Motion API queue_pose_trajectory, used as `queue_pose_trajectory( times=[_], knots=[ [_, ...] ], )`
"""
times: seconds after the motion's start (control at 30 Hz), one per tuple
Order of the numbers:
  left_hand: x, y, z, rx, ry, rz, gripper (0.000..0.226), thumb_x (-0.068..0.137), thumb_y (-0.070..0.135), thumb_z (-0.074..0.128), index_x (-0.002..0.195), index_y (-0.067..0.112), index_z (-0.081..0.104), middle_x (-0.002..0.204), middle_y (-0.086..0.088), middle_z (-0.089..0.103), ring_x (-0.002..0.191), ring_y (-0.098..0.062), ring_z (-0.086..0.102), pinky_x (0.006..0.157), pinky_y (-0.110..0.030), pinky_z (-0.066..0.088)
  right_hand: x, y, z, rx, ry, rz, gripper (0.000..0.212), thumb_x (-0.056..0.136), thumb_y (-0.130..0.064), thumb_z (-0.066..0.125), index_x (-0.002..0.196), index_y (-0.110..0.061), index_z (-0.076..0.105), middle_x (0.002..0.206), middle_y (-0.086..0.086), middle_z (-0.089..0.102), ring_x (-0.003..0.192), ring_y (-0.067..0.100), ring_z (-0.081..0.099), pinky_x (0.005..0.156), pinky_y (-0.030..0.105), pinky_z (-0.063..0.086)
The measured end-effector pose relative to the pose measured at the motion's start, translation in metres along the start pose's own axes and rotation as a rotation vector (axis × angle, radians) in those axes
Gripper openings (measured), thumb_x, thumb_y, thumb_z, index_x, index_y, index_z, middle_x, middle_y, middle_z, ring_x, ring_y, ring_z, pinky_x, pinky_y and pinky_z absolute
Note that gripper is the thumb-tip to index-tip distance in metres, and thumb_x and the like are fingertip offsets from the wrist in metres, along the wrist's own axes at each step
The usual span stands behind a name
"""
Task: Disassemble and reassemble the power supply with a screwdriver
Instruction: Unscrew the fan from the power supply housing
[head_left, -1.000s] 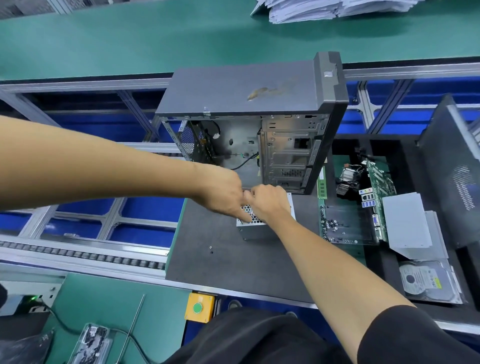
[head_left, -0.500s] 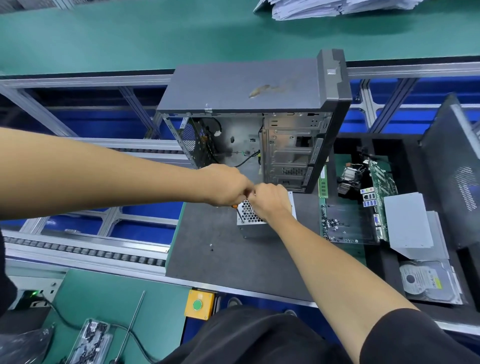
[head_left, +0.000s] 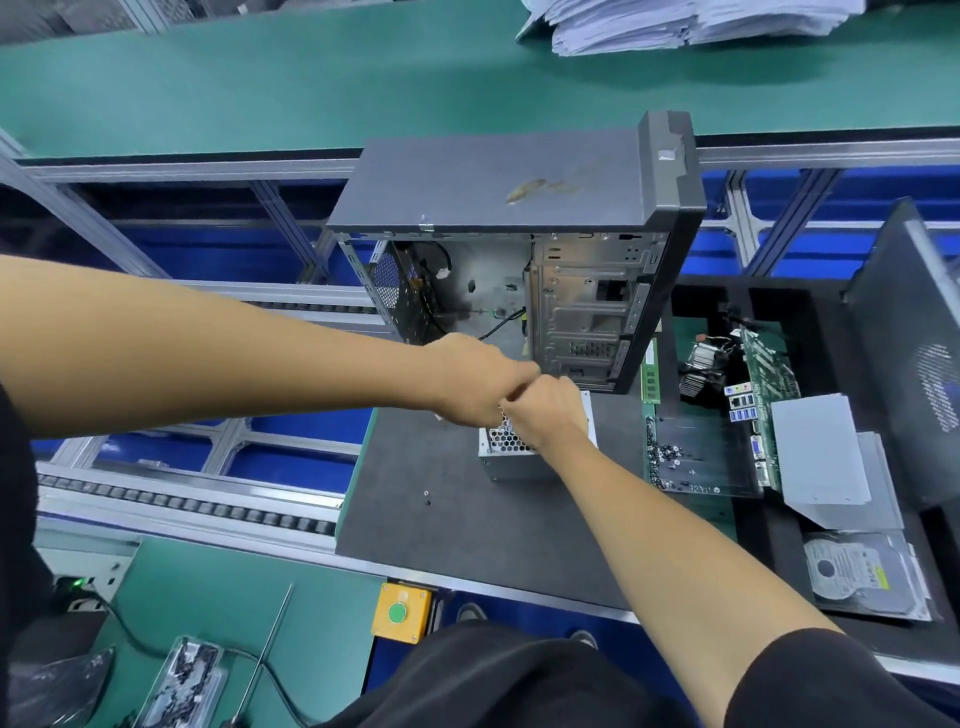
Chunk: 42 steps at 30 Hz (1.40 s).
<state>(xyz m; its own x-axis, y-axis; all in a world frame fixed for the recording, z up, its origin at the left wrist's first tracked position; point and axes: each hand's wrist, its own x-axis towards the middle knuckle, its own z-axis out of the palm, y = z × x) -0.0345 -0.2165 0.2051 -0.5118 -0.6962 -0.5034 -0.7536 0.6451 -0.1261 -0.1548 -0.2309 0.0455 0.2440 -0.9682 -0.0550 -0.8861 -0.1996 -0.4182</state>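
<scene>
The silver power supply (head_left: 506, 441) with its honeycomb grille lies on the dark mat (head_left: 441, 530), in front of the open computer case (head_left: 493, 182). My left hand (head_left: 478, 379) is a closed fist over the supply's far left corner; the screwdriver it grips is hidden inside it. My right hand (head_left: 550, 415) lies on top of the power supply and holds it, with its curled fingers pressed against my left hand's fingers. What sits between the fingertips is hidden.
Two small screws (head_left: 426, 496) lie loose on the mat left of the supply. To the right a tray holds a motherboard (head_left: 701, 457), grey metal plates (head_left: 815, 447) and a hard drive (head_left: 857, 571). A side panel (head_left: 914, 338) leans at far right. A yellow button box (head_left: 400, 612) sits near me.
My left hand has risen from the grille and closed into a fist against my right hand's fingers. My right hand stays on the power supply, which has not moved.
</scene>
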Motion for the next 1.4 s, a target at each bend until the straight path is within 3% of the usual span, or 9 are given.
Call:
queue_pose_trajectory(
  times=[0.1, 0.2, 0.5, 0.6, 0.8, 0.97, 1.07, 1.17, 1.4],
  knots=[
    [0.002, -0.006, -0.002, -0.409, -0.167, -0.295, 0.022, 0.084, 0.037, 0.055, 0.096, 0.019, 0.061, 0.072, 0.002, 0.075, 0.077, -0.024, 0.070, 0.071, -0.033, 0.057, 0.004, -0.002, 0.000, -0.135, 0.024, -0.049, 0.041, 0.094, -0.037, 0.032, 0.064, -0.020, 0.052, 0.065, 0.002, 0.059, 0.065, 0.031, 0.053, 0.065, 0.037, 0.027],
    [0.000, -0.011, 0.006, -0.290, -0.145, -0.281, 0.039, 0.087, 0.051, 0.054, 0.087, 0.015, 0.068, 0.070, -0.001, 0.073, 0.070, -0.025, 0.067, 0.069, -0.035, 0.057, 0.004, -0.001, 0.005, -0.153, 0.023, -0.046, 0.042, 0.095, -0.038, 0.034, 0.063, -0.019, 0.053, 0.057, -0.001, 0.050, 0.061, 0.029, 0.051, 0.063, 0.037, 0.025],
    [-0.009, -0.010, 0.016, 0.477, 0.034, 0.531, 0.017, 0.103, 0.025, 0.046, 0.119, 0.022, 0.050, 0.093, -0.006, 0.063, 0.062, -0.031, 0.043, 0.049, -0.033, 0.025, -0.002, -0.001, 0.006, -0.178, 0.006, -0.061, 0.041, 0.091, -0.040, 0.030, 0.068, -0.021, 0.058, 0.062, -0.002, 0.057, 0.064, 0.026, 0.055, 0.066, 0.038, 0.029],
    [-0.013, 0.003, 0.014, 0.611, 0.030, 0.657, 0.017, 0.098, 0.013, 0.045, 0.113, 0.019, 0.050, 0.092, -0.005, 0.061, 0.069, -0.031, 0.047, 0.053, -0.036, 0.036, 0.001, -0.002, 0.004, -0.155, -0.002, -0.045, 0.041, 0.089, -0.039, 0.028, 0.066, -0.020, 0.056, 0.061, -0.002, 0.056, 0.061, 0.026, 0.051, 0.069, 0.038, 0.032],
    [-0.008, 0.005, 0.010, 0.089, 0.080, 0.000, 0.013, 0.082, 0.034, 0.056, 0.076, 0.024, 0.051, 0.066, 0.005, 0.055, 0.069, -0.026, 0.056, 0.054, -0.027, 0.034, 0.000, -0.002, 0.001, -0.183, -0.064, -0.031, 0.021, 0.081, -0.022, 0.040, 0.062, -0.023, 0.047, 0.061, -0.005, 0.052, 0.066, 0.027, 0.053, 0.069, 0.037, 0.028],
    [-0.008, -0.009, 0.007, -0.681, -0.253, -0.297, 0.017, 0.095, 0.030, 0.056, 0.083, 0.018, 0.054, 0.073, -0.010, 0.076, 0.049, -0.019, 0.064, 0.043, -0.022, 0.038, -0.001, -0.002, 0.006, -0.136, 0.027, -0.031, 0.040, 0.085, -0.037, 0.025, 0.057, -0.019, 0.046, 0.053, -0.002, 0.046, 0.052, 0.025, 0.044, 0.065, 0.037, 0.024],
    [-0.010, -0.010, 0.009, -0.321, -0.171, -0.180, 0.020, 0.097, 0.038, 0.058, 0.097, 0.019, 0.053, 0.069, -0.004, 0.073, 0.041, -0.007, 0.054, 0.049, -0.024, 0.040, 0.000, -0.002, 0.008, -0.142, 0.022, -0.018, 0.043, 0.091, -0.041, 0.031, 0.056, -0.021, 0.048, 0.052, -0.002, 0.047, 0.053, 0.025, 0.046, 0.065, 0.038, 0.026],
    [-0.014, 0.006, 0.008, 0.027, -0.051, -0.024, 0.022, 0.097, 0.037, 0.059, 0.111, 0.022, 0.052, 0.092, -0.003, 0.067, 0.076, -0.025, 0.058, 0.063, -0.034, 0.040, -0.001, -0.002, 0.006, -0.187, -0.044, -0.048, 0.027, 0.083, -0.034, 0.040, 0.060, -0.024, 0.050, 0.059, -0.001, 0.056, 0.058, 0.024, 0.048, 0.068, 0.037, 0.028],
    [-0.023, 0.043, 0.009, 0.505, 0.042, 0.464, 0.029, 0.104, 0.020, 0.037, 0.126, 0.015, 0.056, 0.111, -0.014, 0.061, 0.084, -0.028, 0.045, 0.052, -0.032, 0.023, 0.001, -0.002, -0.002, -0.129, -0.033, -0.040, 0.039, 0.086, -0.032, 0.030, 0.071, -0.017, 0.063, 0.068, 0.002, 0.063, 0.066, 0.029, 0.051, 0.075, 0.040, 0.040]
  ],
)
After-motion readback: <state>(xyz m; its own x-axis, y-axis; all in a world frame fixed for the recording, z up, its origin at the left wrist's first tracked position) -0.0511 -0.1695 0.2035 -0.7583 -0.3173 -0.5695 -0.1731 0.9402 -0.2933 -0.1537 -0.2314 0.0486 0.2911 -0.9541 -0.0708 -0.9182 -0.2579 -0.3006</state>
